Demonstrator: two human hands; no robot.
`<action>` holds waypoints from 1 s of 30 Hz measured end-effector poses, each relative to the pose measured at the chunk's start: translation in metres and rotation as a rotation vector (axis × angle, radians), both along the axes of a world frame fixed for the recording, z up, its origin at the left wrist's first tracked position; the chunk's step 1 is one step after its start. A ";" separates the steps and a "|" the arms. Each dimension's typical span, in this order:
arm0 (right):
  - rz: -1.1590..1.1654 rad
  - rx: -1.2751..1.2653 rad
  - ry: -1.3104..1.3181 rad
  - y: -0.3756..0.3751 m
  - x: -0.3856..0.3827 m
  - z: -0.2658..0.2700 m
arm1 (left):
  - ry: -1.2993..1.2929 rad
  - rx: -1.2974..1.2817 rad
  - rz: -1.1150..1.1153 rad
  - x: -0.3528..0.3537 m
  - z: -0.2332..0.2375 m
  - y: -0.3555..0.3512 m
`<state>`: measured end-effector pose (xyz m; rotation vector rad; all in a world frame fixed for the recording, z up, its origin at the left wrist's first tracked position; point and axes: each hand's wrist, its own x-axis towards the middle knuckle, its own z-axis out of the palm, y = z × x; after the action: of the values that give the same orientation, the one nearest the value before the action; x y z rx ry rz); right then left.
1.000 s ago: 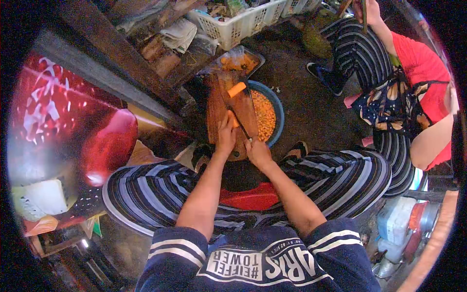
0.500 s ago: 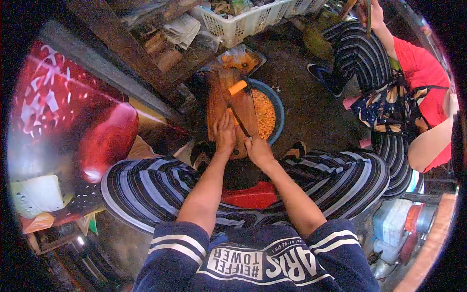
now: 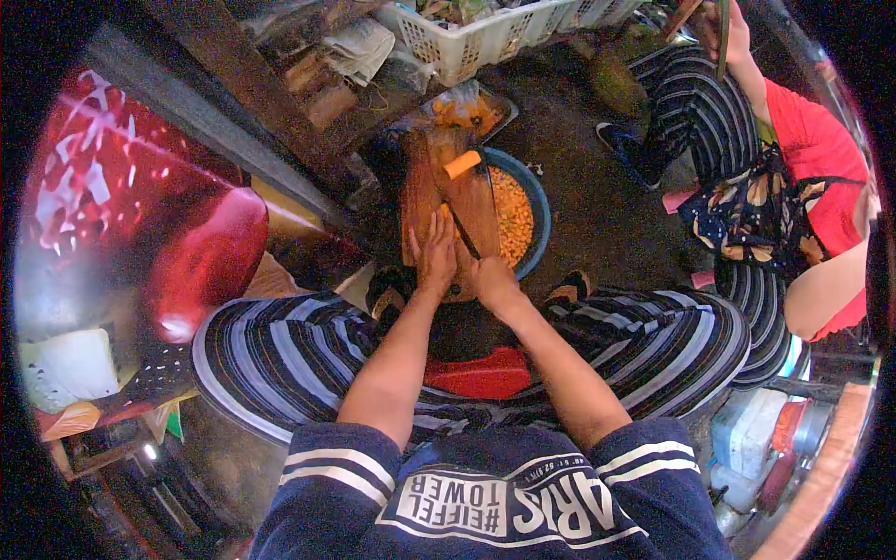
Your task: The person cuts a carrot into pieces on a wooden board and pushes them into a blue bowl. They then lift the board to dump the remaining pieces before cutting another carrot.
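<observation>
A wooden cutting board point(image 3: 420, 191) lies before me, partly over a blue basin point(image 3: 541, 210) of small diced orange pieces point(image 3: 513, 210). My right hand point(image 3: 495, 283) is closed around the handle of a knife point(image 3: 464, 233); its dark blade slants away over the board. Just left of the blade, my left hand point(image 3: 435, 259) presses down on an orange piece of carrot point(image 3: 450, 221), mostly hidden under the fingers. A thick carrot chunk point(image 3: 461, 165) rests near the board's far end, apart from both hands.
Beyond the board is a plastic-lined tray point(image 3: 462, 112) with orange pieces. A white plastic basket point(image 3: 457, 47) stands at the back. On the right sits another person in a red top point(image 3: 812, 140), holding something long. A red shiny surface point(image 3: 210, 261) is at the left.
My right hand and the knife have shifted slightly nearer to my left hand, and the blade's angle is a little steeper. The left hand's fingers have moved slightly over the carrot.
</observation>
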<state>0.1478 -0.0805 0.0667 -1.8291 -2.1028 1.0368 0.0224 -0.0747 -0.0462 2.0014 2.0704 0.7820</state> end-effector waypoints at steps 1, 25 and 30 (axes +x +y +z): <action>0.023 0.058 -0.043 -0.006 -0.002 -0.005 | 0.000 0.003 -0.002 0.000 0.000 0.000; 0.003 0.101 -0.041 -0.017 0.003 -0.011 | -0.179 -0.005 0.088 -0.001 0.003 -0.001; 0.031 0.060 -0.052 -0.010 -0.002 -0.004 | -0.178 -0.026 0.105 0.001 0.013 -0.003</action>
<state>0.1458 -0.0908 0.0627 -1.8200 -2.1741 0.9324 0.0233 -0.0781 -0.0333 1.7516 2.0846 0.9113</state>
